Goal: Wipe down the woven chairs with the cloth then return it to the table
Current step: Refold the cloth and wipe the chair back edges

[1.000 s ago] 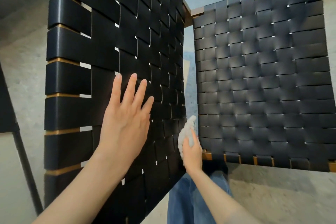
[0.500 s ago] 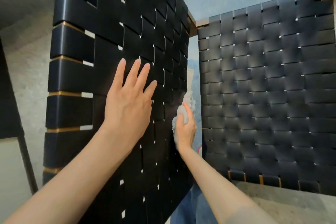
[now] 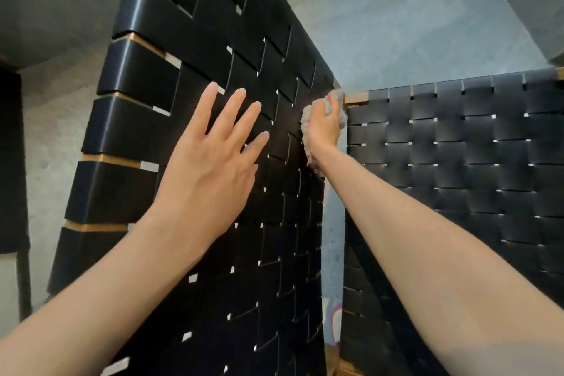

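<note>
Two woven chairs, two hands, one cloth. The left hand (image 3: 213, 152) lies flat with fingers spread on the left chair (image 3: 146, 76). The right hand (image 3: 324, 127) grips the cloth (image 3: 306, 120) against that chair's far edge, beside the right chair (image 3: 457, 156).

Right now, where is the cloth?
In the head view the cloth sits right of centre, gripped by the right hand against the far upper edge of the left woven chair, beside the wooden corner of the right chair.
</note>
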`<state>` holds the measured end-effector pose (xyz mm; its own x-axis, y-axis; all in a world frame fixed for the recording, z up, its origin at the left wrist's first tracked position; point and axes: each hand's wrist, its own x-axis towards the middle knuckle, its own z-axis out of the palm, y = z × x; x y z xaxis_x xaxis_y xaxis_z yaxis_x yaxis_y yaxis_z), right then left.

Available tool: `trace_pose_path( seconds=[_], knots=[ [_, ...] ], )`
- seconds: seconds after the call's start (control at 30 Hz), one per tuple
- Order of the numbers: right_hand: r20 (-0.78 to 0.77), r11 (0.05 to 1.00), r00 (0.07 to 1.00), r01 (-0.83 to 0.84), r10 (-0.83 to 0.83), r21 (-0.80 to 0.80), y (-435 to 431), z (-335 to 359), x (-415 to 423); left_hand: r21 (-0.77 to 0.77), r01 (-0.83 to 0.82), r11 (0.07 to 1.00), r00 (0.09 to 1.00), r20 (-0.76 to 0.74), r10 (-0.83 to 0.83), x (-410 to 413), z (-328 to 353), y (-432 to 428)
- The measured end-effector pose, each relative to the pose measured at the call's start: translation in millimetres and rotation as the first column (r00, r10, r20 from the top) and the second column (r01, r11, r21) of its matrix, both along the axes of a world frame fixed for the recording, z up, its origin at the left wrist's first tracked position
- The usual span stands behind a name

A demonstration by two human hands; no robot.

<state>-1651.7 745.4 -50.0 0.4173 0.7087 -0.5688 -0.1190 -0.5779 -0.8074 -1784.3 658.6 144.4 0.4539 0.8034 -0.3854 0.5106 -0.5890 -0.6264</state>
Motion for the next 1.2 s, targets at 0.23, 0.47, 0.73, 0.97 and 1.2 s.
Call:
trace_pose_path(
  seconds=[0.23, 0.47, 0.73, 0.97, 1.2],
  knots=[
    [0.017, 0.996, 0.996, -0.088, 0.088, 0.023, -29, -2, -1, 0.013, 0.005, 1.0, 1.0, 0.027, -0.005, 0, -1, -1],
    [0.006, 0.986, 0.986, -0.165, 0.165, 0.003, -138, 19, -26, -0.036, -0.046, 0.998, 0.991, 0.125, 0.051, 0, 4, -15],
    [-0.064, 0.989, 0.988, -0.144, 0.142, -0.029, -267, 77, -62, -0.166, -0.04, 0.985, 0.971, 0.226, 0.077, -24, 28, -73],
    [-0.211, 0.965, 0.978, -0.061, 0.005, -0.256, -347, 129, -95, -0.255, 0.043, 0.966, 0.921, 0.385, 0.06, -61, 70, -137],
    [-0.097, 0.927, 0.989, -0.135, 0.107, -0.349, -426, 187, -122, -0.366, 0.05, 0.929, 0.794, 0.579, 0.185, -106, 97, -211]
  ],
)
